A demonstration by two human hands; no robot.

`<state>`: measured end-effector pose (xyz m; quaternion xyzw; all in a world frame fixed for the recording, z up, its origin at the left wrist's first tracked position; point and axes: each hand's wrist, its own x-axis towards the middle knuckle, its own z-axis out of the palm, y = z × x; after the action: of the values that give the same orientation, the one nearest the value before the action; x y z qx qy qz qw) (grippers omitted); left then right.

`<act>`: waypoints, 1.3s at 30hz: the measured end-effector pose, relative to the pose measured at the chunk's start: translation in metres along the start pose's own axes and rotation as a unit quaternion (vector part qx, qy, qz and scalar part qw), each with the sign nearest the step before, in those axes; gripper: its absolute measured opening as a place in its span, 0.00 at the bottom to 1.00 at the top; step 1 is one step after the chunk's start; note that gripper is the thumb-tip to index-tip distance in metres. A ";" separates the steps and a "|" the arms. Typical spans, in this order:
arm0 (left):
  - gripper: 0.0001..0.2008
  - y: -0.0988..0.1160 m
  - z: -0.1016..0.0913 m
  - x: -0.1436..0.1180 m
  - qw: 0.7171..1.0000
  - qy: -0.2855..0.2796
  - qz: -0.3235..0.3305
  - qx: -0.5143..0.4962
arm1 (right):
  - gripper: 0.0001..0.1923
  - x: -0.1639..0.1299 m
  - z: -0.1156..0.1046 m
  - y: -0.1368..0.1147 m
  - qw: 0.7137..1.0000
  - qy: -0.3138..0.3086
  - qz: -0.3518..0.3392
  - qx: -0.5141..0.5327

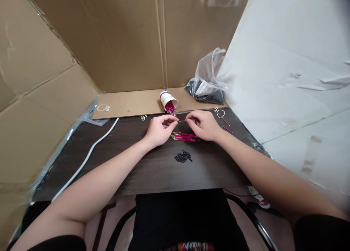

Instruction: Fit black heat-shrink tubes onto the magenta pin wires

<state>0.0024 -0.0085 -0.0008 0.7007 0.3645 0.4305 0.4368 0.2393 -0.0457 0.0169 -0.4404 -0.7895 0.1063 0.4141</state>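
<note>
Between my two hands is a short magenta wire (183, 120) with a gold-coloured end, held roughly level just above the table. My left hand (160, 130) pinches its gold end between thumb and forefinger. At the other end, my right hand (205, 125) is closed on the magenta part. Below the hands lies a bundle of similar magenta wires (186, 136), gold tips mostly to the left. Nearer to me is a small heap of short black tubes (183, 156). Behind the hands, a white paper cup (165, 97) lies tipped over with more magenta wires in its mouth.
A clear plastic bag (209, 79) of dark pieces stands back right on a cardboard strip (125, 101). Rubber bands (143, 117) and two loose magenta wires (227, 129) lie about. A pale cable (90, 152) runs along the left. Cardboard walls (123, 39) enclose the dark table (147, 174).
</note>
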 end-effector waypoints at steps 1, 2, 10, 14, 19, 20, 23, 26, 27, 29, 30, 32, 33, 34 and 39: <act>0.09 0.000 0.000 -0.001 1.000 -0.001 0.010 0.014 | 0.09 0.000 0.000 0.000 1.000 -0.005 0.002 0.001; 0.09 0.001 0.000 -0.001 1.000 -0.002 0.015 0.027 | 0.09 0.000 0.000 0.000 1.000 -0.010 0.003 0.003; 0.09 0.011 0.001 -0.007 0.995 -0.008 0.038 0.089 | 0.10 -0.001 0.001 -0.002 0.999 -0.037 0.018 0.005; 0.09 0.011 0.001 -0.007 0.993 -0.009 0.051 0.102 | 0.11 -0.001 0.001 -0.002 0.998 -0.045 0.029 0.011; 0.08 0.012 0.000 -0.008 0.991 -0.010 0.065 0.113 | 0.11 -0.001 0.001 -0.001 0.998 -0.048 0.029 0.017; 0.08 0.013 0.000 -0.008 0.991 -0.010 0.066 0.115 | 0.11 -0.001 0.002 -0.001 0.998 -0.046 0.027 0.019; 0.08 0.015 0.001 -0.009 0.990 -0.009 0.072 0.118 | 0.11 -0.001 0.002 -0.002 0.998 -0.045 0.025 0.022; 0.08 0.015 0.001 -0.009 0.990 -0.014 0.071 0.122 | 0.12 -0.001 0.003 -0.002 0.998 -0.054 0.029 0.021; 0.08 0.015 0.001 -0.009 0.990 -0.017 0.070 0.123 | 0.12 -0.001 0.003 -0.002 0.998 -0.056 0.028 0.020; 0.08 0.015 0.001 -0.009 0.990 -0.019 0.069 0.125 | 0.12 -0.001 0.003 -0.002 0.998 -0.055 0.024 0.021; 0.09 0.014 0.002 -0.009 0.990 -0.019 0.069 0.124 | 0.12 -0.001 0.003 -0.002 0.998 -0.054 0.022 0.022; 0.09 0.014 0.002 -0.009 0.991 -0.020 0.064 0.115 | 0.12 -0.001 0.003 -0.002 0.998 -0.054 0.024 0.022; 0.09 0.014 0.002 -0.010 0.992 -0.024 0.058 0.107 | 0.12 -0.001 0.003 -0.002 0.998 -0.054 0.026 0.022; 0.11 0.014 0.002 -0.010 0.993 -0.027 0.054 0.100 | 0.12 -0.001 0.003 -0.003 0.998 -0.055 0.027 0.023; 0.11 0.018 0.001 -0.012 0.985 -0.032 0.093 0.142 | 0.12 -0.001 0.003 -0.006 0.997 -0.063 0.025 0.035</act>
<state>0.0019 -0.0257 0.0126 0.8001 0.3407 0.3904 0.3023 0.2331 -0.0497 0.0176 -0.4374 -0.7988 0.1714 0.3758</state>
